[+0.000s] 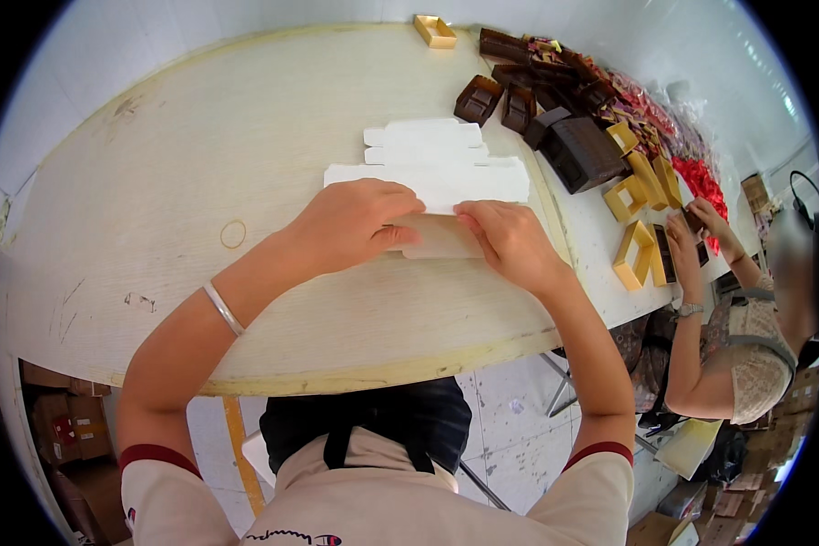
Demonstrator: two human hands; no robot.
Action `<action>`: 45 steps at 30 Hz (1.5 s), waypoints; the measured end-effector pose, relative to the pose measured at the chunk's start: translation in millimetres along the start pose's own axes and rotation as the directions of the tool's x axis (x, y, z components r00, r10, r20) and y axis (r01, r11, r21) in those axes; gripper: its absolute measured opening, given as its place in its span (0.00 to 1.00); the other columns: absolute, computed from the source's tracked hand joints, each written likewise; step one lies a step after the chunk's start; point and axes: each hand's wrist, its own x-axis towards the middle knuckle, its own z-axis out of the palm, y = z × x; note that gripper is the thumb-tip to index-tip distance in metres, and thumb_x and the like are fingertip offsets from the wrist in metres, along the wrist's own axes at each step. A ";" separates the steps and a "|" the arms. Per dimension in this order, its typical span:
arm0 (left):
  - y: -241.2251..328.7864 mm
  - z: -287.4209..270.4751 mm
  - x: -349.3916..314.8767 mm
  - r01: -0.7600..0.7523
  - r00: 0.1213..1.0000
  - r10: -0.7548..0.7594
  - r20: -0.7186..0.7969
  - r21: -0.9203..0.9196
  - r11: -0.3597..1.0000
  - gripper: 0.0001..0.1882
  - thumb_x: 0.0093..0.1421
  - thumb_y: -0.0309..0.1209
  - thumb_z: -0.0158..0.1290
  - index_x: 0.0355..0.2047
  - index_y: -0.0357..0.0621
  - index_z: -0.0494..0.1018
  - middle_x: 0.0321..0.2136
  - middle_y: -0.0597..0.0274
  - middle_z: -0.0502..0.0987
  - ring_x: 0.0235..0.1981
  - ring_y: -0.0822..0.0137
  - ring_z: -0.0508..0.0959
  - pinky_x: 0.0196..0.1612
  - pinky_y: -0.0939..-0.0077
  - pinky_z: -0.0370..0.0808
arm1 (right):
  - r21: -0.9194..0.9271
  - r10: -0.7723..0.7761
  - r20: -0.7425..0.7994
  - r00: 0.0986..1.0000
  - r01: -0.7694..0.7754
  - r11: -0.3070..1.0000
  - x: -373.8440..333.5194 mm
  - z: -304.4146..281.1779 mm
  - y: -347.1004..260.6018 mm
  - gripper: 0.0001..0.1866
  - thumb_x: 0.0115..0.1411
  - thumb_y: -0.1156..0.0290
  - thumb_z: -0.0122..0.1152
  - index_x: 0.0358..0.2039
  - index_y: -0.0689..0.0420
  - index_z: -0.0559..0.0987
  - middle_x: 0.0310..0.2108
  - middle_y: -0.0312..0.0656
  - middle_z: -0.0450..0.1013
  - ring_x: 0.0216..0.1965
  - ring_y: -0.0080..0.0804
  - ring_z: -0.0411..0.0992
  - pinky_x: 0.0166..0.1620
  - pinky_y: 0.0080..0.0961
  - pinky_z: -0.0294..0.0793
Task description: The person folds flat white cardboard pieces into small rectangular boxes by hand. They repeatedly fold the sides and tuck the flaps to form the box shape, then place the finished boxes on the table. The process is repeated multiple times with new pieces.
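Both hands, left hand (359, 223) and right hand (510, 241), seemingly pinching flat white card blank (446, 182) on pale table (200, 164).

Two hands (359, 223) on white carton blank (437, 182) — one rubber band (233, 234).

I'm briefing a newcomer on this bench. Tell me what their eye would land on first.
First, the left hand and right hand pressing down together on a flat white cardboard blank at the middle of the pale wooden table. Next, the heap of dark brown boxes and gold trays along the table's far right, where a co-worker's hands are also busy.
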 end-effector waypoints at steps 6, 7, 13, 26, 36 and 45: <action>-2.0 -11.7 19.4 0.196 0.980 -0.199 -0.012 -0.126 0.972 0.08 0.60 0.28 0.55 0.37 0.37 0.79 0.30 0.56 0.82 0.29 0.60 0.79 0.32 0.72 0.74 | -0.133 -0.107 -0.198 0.974 0.082 0.988 12.1 -10.9 0.2 0.04 0.53 0.81 0.59 0.30 0.60 0.75 0.22 0.45 0.74 0.26 0.43 0.74 0.28 0.33 0.73; -1.3 -13.7 21.2 0.209 0.977 -0.212 -0.003 -0.135 0.968 0.08 0.60 0.28 0.55 0.37 0.37 0.79 0.31 0.56 0.82 0.28 0.60 0.79 0.32 0.72 0.74 | -0.138 -0.059 -0.157 0.986 0.038 0.990 10.0 -18.5 3.6 0.04 0.52 0.81 0.59 0.29 0.60 0.75 0.22 0.45 0.74 0.26 0.42 0.74 0.28 0.33 0.73; 9.9 -37.8 11.5 -0.249 0.861 0.308 -0.405 0.192 0.949 0.08 0.55 0.26 0.58 0.35 0.37 0.79 0.34 0.53 0.81 0.34 0.59 0.81 0.37 0.72 0.78 | -0.390 -0.306 -0.352 0.885 0.159 0.907 31.9 -55.9 -21.9 0.04 0.50 0.79 0.60 0.28 0.61 0.78 0.28 0.45 0.77 0.31 0.42 0.78 0.33 0.29 0.78; 58.3 -0.7 -221.6 -0.072 0.991 0.095 -0.093 0.224 0.972 0.11 0.52 0.31 0.59 0.36 0.46 0.78 0.45 0.60 0.78 0.45 0.60 0.77 0.49 0.63 0.77 | 0.035 -0.310 0.112 0.944 0.308 0.951 -65.1 40.1 -133.2 0.17 0.56 0.66 0.57 0.41 0.63 0.78 0.48 0.51 0.73 0.50 0.50 0.72 0.52 0.39 0.75; 48.7 -3.7 -203.5 0.153 0.960 -0.123 -0.252 0.103 0.983 0.15 0.49 0.38 0.63 0.35 0.44 0.79 0.37 0.61 0.77 0.38 0.59 0.75 0.42 0.63 0.72 | 0.321 -0.087 0.138 0.987 0.038 0.946 -25.9 43.4 -135.8 0.17 0.49 0.67 0.67 0.38 0.62 0.78 0.41 0.48 0.71 0.46 0.50 0.70 0.52 0.43 0.69; 58.5 -0.2 -186.8 0.444 0.859 -0.419 -0.293 0.024 0.896 0.11 0.52 0.33 0.61 0.35 0.45 0.78 0.33 0.66 0.74 0.31 0.64 0.71 0.37 0.70 0.67 | 0.240 0.169 -0.009 0.986 -0.162 0.957 -11.2 70.1 -148.6 0.11 0.47 0.79 0.63 0.34 0.60 0.77 0.34 0.43 0.69 0.29 0.37 0.65 0.36 0.31 0.66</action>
